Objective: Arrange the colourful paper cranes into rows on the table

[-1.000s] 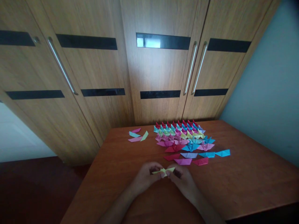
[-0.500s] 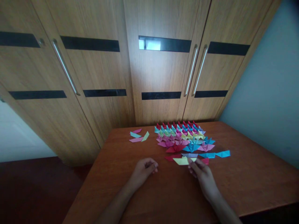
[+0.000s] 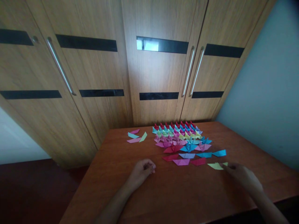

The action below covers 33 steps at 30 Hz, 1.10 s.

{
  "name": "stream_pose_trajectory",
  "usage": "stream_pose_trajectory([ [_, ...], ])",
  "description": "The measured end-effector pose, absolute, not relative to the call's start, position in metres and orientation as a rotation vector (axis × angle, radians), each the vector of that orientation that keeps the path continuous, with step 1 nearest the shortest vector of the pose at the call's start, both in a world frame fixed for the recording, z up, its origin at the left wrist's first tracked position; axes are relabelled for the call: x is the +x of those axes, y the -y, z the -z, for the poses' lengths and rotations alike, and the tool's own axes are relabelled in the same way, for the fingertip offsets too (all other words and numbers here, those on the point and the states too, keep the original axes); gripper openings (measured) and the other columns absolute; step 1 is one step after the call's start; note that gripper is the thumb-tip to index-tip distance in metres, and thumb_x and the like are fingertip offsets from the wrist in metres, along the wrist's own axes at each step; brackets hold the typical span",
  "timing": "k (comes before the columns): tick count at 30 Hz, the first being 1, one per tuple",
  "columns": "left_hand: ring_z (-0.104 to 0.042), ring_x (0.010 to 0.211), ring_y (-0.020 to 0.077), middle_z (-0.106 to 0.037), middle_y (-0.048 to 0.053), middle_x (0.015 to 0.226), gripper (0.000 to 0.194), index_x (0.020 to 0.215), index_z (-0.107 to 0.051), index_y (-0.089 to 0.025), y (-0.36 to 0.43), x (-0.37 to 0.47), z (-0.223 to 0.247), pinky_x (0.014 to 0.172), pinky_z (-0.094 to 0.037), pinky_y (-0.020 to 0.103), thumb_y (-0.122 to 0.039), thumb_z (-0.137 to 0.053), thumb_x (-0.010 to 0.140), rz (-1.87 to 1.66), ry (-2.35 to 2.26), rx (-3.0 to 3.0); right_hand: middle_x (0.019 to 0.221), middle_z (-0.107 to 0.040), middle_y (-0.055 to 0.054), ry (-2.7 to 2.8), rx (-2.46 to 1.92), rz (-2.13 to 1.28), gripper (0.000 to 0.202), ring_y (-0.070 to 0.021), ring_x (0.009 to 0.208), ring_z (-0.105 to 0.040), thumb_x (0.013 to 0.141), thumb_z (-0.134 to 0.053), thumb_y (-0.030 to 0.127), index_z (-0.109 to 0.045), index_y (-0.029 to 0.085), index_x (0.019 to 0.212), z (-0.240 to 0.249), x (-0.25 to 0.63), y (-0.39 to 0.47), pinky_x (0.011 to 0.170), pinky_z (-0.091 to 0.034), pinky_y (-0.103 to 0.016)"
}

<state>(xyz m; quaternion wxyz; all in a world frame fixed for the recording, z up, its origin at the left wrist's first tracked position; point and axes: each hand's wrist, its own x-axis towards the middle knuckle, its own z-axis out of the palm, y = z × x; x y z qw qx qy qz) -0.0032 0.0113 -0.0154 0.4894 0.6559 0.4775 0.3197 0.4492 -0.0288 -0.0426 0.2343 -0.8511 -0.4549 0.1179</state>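
Observation:
My right hand [image 3: 240, 175] pinches the right end of a pale yellow folded paper piece [image 3: 216, 166], low over or on the table at the front row's right end. Left of it lie a dark red folded piece [image 3: 198, 161] and a magenta one [image 3: 181, 162]. Behind them is a row of red [image 3: 171, 157], lavender [image 3: 187, 155] and blue [image 3: 204, 155] folded pieces, with another blue one [image 3: 219, 153] at its right. My left hand [image 3: 143, 169] rests on the table with fingers curled and nothing visible in them.
Rows of small paper cranes [image 3: 177, 133] in several colours stand behind the flat pieces. Several folded strips [image 3: 134, 140] lie apart at the back left of the wooden table [image 3: 163, 196]. A wardrobe [image 3: 158, 74] rises behind, and a pale wall [image 3: 263, 102] is on the right.
My right hand has moved to the right with the yellow folded piece, uncovering the magenta and dark red pieces. My left hand stays in place. The view has shifted slightly.

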Motion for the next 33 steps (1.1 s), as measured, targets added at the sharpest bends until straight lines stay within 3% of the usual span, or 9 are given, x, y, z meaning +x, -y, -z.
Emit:
stream_pose_trajectory([
  [3, -0.058, 0.064, 0.0154, -0.066, 0.002, 0.068, 0.022, 0.074, -0.062, -0.016, -0.011, -0.005, 0.015, 0.061, -0.042, 0.024, -0.036, -0.054, 0.079, -0.763, -1.142, 1.64, 0.076, -0.068, -0.011, 1.312, -2.457, -0.43, 0.045, -0.0282, 0.068, -0.062, 0.066, -0.052, 0.07, -0.069, 0.028, 0.071, 0.037, 0.441, 0.027, 0.06, -0.038, -0.036],
  [7, -0.059, 0.066, 0.0157, -0.066, 0.002, 0.069, 0.02, 0.075, -0.062, -0.017, -0.01, -0.004, 0.014, 0.062, -0.042, 0.024, -0.035, -0.054, 0.079, -0.753, -1.137, 1.656, 0.088, -0.068, -0.013, 1.307, -2.513, -0.365, 0.047, -0.0311, 0.075, -0.062, 0.071, -0.046, 0.069, -0.069, 0.029, 0.079, 0.034, 0.436, 0.023, 0.06, -0.039, -0.037],
  [21, -0.059, 0.07, 0.0162, -0.066, 0.002, 0.072, 0.02, 0.079, -0.063, -0.016, -0.007, -0.004, 0.008, 0.065, -0.041, 0.024, -0.033, -0.052, 0.08, -0.704, -1.157, 1.72, 0.092, -0.068, -0.011, 1.41, -2.573, -0.274, 0.053, -0.0321, 0.082, -0.063, 0.076, -0.037, 0.069, -0.067, 0.029, 0.091, 0.031, 0.434, 0.011, 0.06, -0.041, -0.035],
  [29, -0.058, 0.066, 0.0155, -0.066, 0.003, 0.07, 0.021, 0.078, -0.063, -0.015, -0.009, -0.004, 0.011, 0.064, -0.042, 0.025, -0.035, -0.054, 0.079, -0.768, -1.141, 1.665, 0.07, -0.067, -0.004, 1.689, -2.156, -0.093, 0.038, -0.0205, 0.062, -0.061, 0.084, -0.039, 0.055, -0.062, 0.026, 0.075, 0.023, 0.36, 0.017, 0.052, -0.035, -0.025],
  [33, -0.057, 0.063, 0.014, -0.066, 0.003, 0.071, 0.024, 0.08, -0.062, -0.015, -0.013, -0.009, 0.015, 0.06, -0.043, 0.023, -0.037, -0.052, 0.081, -0.84, -1.16, 1.627, 0.078, -0.067, -0.004, 1.959, -1.736, -0.228, 0.031, -0.0179, 0.068, -0.061, 0.088, -0.039, 0.043, -0.06, 0.023, 0.077, 0.022, 0.274, 0.016, 0.057, -0.036, -0.025],
])
